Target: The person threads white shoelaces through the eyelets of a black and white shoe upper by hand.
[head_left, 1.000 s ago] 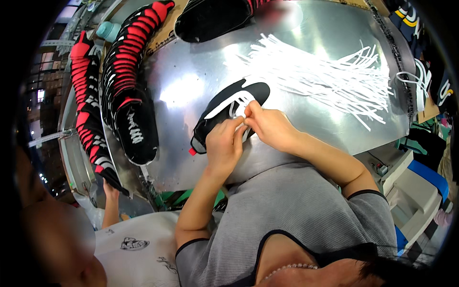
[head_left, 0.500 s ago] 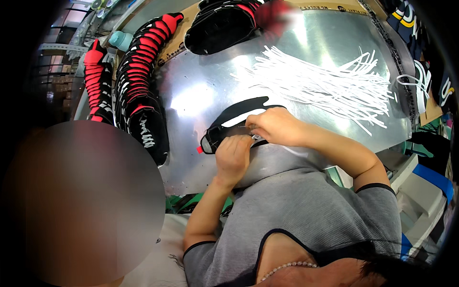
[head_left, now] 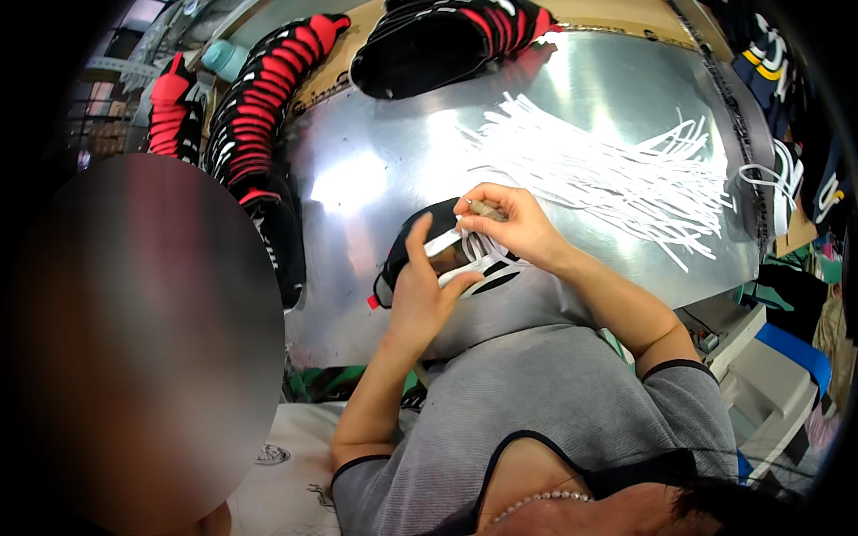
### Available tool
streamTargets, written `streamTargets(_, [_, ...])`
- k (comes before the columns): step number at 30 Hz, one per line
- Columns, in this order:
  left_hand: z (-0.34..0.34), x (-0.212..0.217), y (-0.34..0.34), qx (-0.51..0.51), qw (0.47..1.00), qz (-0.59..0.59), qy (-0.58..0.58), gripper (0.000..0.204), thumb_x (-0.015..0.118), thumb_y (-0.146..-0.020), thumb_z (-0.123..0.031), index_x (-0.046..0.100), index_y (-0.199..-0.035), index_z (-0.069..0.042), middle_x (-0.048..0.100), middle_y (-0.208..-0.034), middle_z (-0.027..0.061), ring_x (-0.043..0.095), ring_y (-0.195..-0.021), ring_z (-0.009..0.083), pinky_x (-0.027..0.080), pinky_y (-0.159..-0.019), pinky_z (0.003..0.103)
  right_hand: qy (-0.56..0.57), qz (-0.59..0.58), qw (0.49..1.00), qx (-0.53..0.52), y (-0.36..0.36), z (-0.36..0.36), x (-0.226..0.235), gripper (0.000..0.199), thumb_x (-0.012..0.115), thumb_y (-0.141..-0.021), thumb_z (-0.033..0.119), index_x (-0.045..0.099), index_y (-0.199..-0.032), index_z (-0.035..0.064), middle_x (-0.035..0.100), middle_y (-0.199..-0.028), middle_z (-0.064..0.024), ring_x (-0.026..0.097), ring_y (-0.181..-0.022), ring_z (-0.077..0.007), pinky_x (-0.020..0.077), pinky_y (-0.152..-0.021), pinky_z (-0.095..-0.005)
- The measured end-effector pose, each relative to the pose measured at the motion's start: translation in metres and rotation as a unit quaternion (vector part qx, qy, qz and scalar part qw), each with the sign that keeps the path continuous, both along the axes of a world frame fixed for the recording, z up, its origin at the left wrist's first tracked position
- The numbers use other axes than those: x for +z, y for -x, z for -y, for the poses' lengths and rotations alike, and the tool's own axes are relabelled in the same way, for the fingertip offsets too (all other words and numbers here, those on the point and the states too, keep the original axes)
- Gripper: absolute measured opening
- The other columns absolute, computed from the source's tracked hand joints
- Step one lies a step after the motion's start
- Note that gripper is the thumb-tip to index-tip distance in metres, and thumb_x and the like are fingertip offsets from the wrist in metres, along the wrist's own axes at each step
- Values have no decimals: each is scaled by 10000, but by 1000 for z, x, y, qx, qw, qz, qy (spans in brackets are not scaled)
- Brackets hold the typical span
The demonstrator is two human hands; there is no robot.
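A black and white shoe upper [head_left: 407, 239] with a red tab lies on the metal tabletop in front of me. My left hand [head_left: 422, 281] rests against its left part, thumb and index finger spread apart; its other fingers are partly hidden. In my right hand [head_left: 518, 230] is a small tan-handled tool [head_left: 487, 211], pinched over the upper's opening. White shoelace [head_left: 478, 246] runs in loops at the eyelets just under the right fingers. Whether those fingers also hold lace, I cannot make out.
A bundle of loose white shoelaces [head_left: 608, 170] lies to the right on the metal tabletop [head_left: 344, 219]. Nested red and black shoe uppers [head_left: 259, 116] stand at the left, with more uppers [head_left: 420, 54] at the back. A blue bottle [head_left: 225, 59] stands behind. Another person [head_left: 295, 456] is close at left.
My left fingers have spread from a pinch near the eyelets. My right hand has turned, bringing the tan tool handle into sight, and white lace loops now show at the opening.
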State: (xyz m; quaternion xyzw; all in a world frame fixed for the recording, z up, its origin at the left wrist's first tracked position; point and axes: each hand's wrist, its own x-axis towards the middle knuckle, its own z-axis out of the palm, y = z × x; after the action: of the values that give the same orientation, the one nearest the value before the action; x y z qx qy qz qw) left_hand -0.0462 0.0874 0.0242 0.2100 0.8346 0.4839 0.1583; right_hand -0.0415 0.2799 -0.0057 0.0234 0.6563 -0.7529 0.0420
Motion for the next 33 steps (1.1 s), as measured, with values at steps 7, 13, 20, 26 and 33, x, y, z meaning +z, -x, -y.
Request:
streamTargets(7, [-18, 3, 4, 133, 990, 35, 22, 304, 707, -893, -82, 588, -1157, 9, 664, -969, 70, 620, -826, 96, 509, -747, 240, -58, 27, 997, 42, 1, 8, 9, 120, 641, -916, 141, 636, -974, 36, 629, -839, -26, 582, -714, -109, 464, -674, -264])
streamTargets(13, [-10, -16, 5, 118, 991, -51, -36, 284, 733, -857, -94, 603, -1093, -4, 707, -842, 84, 652, -708, 124, 512, -676, 276, -81, 3, 996, 40, -11, -5, 16, 289, 596, -957, 208, 586, -1188, 35, 662, -882, -90, 618, -745, -165, 477, -686, -304])
streamTargets(20, [-23, -4, 0, 154, 984, -66, 52, 265, 722, -795, -39, 618, -1036, -3, 693, -869, 95, 658, -785, 145, 523, -740, 282, -228, -59, 971, 52, -23, -11, 13, 148, 580, -975, 118, 529, -1072, 19, 687, -885, -130, 683, -788, -221, 519, -701, -318])
streamTargets(26, [-27, -8, 1, 156, 979, -102, 77, 268, 697, -771, -24, 626, -1028, -8, 701, -827, 111, 676, -726, 174, 529, -712, 288, -217, -100, 970, 38, -23, -14, 7, 143, 603, -944, 173, 555, -993, 47, 685, -817, -116, 667, -715, -280, 499, -630, -362])
streamTargets(33, [-24, -12, 6, 127, 981, -131, 63, 264, 687, -780, -66, 618, -1034, -58, 688, -726, 97, 642, -519, 229, 481, -512, 336, -268, -111, 954, 77, -19, -20, 8, 123, 602, -940, 177, 573, -970, 61, 670, -780, -90, 645, -687, -276, 484, -604, -378])
